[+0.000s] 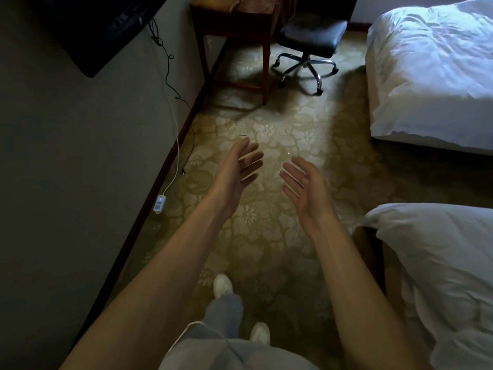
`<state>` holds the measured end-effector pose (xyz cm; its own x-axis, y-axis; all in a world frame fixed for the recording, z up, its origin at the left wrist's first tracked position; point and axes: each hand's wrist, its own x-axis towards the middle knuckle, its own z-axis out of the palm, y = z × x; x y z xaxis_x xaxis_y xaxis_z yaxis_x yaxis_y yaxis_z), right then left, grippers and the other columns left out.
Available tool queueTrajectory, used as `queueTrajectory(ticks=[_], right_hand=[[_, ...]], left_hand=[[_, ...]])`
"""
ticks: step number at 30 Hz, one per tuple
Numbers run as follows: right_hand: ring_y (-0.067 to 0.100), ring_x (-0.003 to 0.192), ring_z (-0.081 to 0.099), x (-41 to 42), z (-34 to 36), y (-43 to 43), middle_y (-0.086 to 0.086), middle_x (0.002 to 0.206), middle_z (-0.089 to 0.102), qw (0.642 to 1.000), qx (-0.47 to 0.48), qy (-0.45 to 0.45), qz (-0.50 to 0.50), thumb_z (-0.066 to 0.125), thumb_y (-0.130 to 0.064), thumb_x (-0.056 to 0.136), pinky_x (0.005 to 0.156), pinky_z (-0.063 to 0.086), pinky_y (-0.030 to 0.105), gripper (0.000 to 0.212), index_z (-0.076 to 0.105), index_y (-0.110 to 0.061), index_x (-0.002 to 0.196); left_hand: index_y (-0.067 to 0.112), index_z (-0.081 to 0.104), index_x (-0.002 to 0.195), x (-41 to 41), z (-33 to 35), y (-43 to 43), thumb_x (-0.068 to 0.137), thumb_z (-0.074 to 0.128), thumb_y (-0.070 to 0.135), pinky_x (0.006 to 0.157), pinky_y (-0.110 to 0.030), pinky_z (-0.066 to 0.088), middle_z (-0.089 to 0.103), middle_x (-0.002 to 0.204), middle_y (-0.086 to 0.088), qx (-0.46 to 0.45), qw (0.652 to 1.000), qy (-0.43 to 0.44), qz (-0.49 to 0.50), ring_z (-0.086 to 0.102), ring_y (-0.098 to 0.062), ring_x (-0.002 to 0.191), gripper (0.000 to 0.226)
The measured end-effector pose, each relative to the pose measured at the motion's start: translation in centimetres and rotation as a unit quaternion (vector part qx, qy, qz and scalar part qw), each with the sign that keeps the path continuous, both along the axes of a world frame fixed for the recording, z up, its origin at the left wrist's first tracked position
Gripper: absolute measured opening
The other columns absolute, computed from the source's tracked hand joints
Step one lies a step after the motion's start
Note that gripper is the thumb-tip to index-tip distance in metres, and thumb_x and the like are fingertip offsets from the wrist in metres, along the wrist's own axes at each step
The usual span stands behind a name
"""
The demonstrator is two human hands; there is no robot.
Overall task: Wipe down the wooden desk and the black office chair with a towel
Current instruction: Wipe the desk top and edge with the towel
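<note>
The wooden desk (234,25) stands far ahead against the left wall, with something brownish lying on its top. Just right of it is the black office chair (310,36), on a chrome star base with castors. My left hand (240,169) and my right hand (304,188) are stretched out in front of me over the carpet, palms facing each other, fingers straight and spread. Neither hand holds anything. Both are well short of the desk and chair. No towel is visible.
Two beds with white covers line the right side, one far (432,68) and one near (448,276). A dark TV (88,30) hangs on the left wall, its cables trailing to a white switch box (160,203) on the patterned carpet. My feet in white shoes show below.
</note>
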<state>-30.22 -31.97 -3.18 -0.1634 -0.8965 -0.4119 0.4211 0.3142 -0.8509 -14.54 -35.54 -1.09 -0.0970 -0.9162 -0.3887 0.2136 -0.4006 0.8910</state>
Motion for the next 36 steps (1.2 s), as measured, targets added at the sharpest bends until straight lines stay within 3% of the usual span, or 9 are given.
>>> queueTrajectory(ticks=[16, 29, 36], right_hand=[[0.017, 0.119, 0.067, 3.8, 1.8, -23.7, 0.001, 0.129, 0.070, 0.997, -0.013, 0.048, -0.052, 0.060, -0.035, 0.102, 0.112, 0.048, 0.044, 0.026, 0.066, -0.022, 0.123], [0.017, 0.116, 0.070, 5.4, 1.4, -38.2, 0.001, 0.125, 0.073, 0.998, 0.006, -0.004, -0.064, 0.064, -0.034, 0.099, 0.109, 0.050, 0.041, 0.035, 0.064, -0.018, 0.131], [0.016, 0.113, 0.071, 4.1, 1.1, -50.1, 0.001, 0.121, 0.075, 0.997, -0.007, -0.035, -0.072, 0.060, -0.031, 0.101, 0.106, 0.052, 0.038, 0.032, 0.066, -0.017, 0.128]], left_hand=[[0.023, 0.070, 0.125, 3.0, 1.0, -26.1, 0.102, 0.053, 0.049, 0.103, -0.035, 0.051, 0.074, 0.122, 0.004, -0.054, 0.996, -0.023, -0.062, 0.069, -0.011, 0.114, 0.039], [0.019, 0.070, 0.125, 5.9, 0.6, -39.2, 0.105, 0.051, 0.044, 0.107, -0.039, 0.051, 0.074, 0.122, 0.000, -0.009, 1.000, -0.008, -0.024, 0.069, -0.015, 0.116, 0.038], [0.017, 0.070, 0.125, 4.0, 0.9, -50.1, 0.105, 0.052, 0.044, 0.110, -0.042, 0.048, 0.074, 0.123, -0.002, -0.016, 1.000, -0.019, -0.015, 0.068, -0.017, 0.117, 0.038]])
